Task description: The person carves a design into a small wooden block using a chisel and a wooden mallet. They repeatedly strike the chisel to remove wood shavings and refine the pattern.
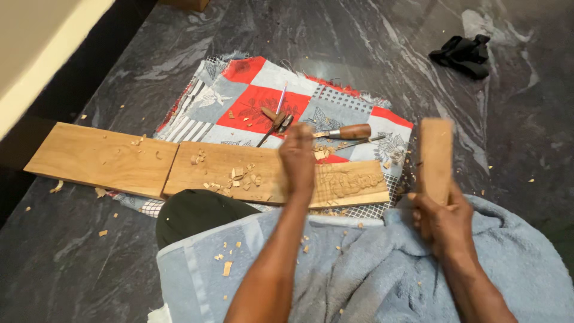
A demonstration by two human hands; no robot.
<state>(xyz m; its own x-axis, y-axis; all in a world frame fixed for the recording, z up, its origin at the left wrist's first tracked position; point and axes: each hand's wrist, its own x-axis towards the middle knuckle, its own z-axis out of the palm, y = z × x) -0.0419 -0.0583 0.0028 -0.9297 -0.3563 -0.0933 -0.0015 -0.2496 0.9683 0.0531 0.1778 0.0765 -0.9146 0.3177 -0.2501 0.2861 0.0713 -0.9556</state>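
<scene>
My left hand (297, 157) is closed in an upright fist on the carved wooden plank (239, 173), at the edge of a relief carving (350, 179). It grips like a hand around a tool handle, but the tool is hidden inside the fist. My right hand (439, 218) holds a wooden mallet (435, 157) upright, raised to the right of the plank. Wood chips (242, 176) lie scattered on the plank.
A second plain plank (98, 158) butts against the left end. Behind them, a patterned red and grey cloth (263, 98) carries a wooden-handled chisel (353, 131) and other small tools (276, 119). A blue towel (359, 269) covers my lap. A black cloth (463, 55) lies on the dark stone floor.
</scene>
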